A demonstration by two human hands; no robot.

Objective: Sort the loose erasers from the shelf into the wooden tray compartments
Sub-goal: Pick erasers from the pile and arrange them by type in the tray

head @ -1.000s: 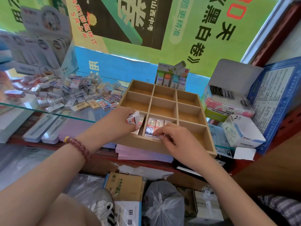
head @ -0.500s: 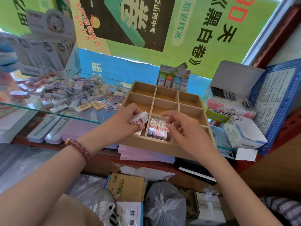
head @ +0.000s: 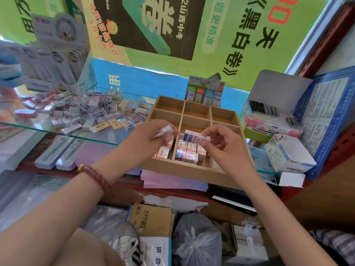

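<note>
A wooden tray (head: 194, 170) with a grid of compartments sits on the glass shelf. Its front middle compartment holds several wrapped erasers (head: 189, 151); the front left one holds a few more (head: 163, 152). My left hand (head: 148, 140) hovers over the front left compartment, pinching a white eraser (head: 166, 130). Over the front middle compartment, my right hand (head: 223, 144) grips a purple-and-white eraser (head: 195, 136) by its end. A big pile of loose erasers (head: 86, 110) lies on the glass shelf to the left.
Boxed stationery (head: 269, 123) and a small white box (head: 288, 153) stand right of the tray, correction-tape packs (head: 204, 93) behind it. Pen cases (head: 57, 152) and lilac paper pads (head: 172, 180) lie on the lower shelf. Bags and cartons (head: 151, 217) fill the floor below.
Both hands have lifted out of the tray's front compartments. My right hand has picked up a purple-and-white eraser and my left hand has raised its white one.
</note>
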